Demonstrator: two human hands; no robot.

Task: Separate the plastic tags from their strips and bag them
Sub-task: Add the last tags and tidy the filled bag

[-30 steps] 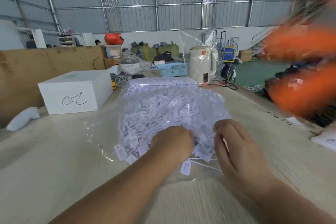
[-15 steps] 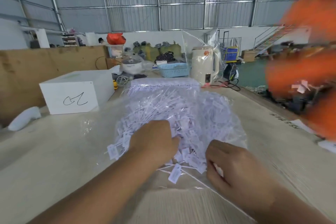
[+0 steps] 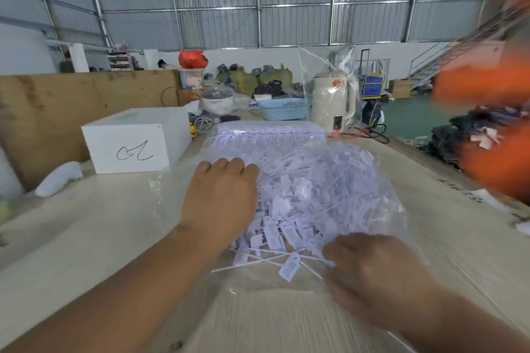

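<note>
Since the earlier frames the left hand (image 3: 222, 203) has been pushed farther away, deeper over the left side of the heap of plastic tags (image 3: 309, 198), while the right hand (image 3: 372, 275) has stayed at the near right corner of the heap. The left hand is laid knuckles-up on the tags with its fingers curled down into them; whether anything is held under them cannot be told. The right hand's fingers are curled at the near edge of the clear plastic bag (image 3: 384, 209), where film and thin tag stems are met, but the grip itself is blurred and cannot be told.

Most tags are seen lying inside or on the bag, spread across the middle of the table (image 3: 86, 238). A few loose tags and stems are spilled at the near edge, between the two hands. Uncut strips (image 3: 269, 132) are stacked at the far end of the bag.

A white box (image 3: 134, 143) is set far left, apart from the bag. Bare tabletop is seen to the left and near side; blurred orange shapes (image 3: 487, 123) are seen along the right edge.
</note>
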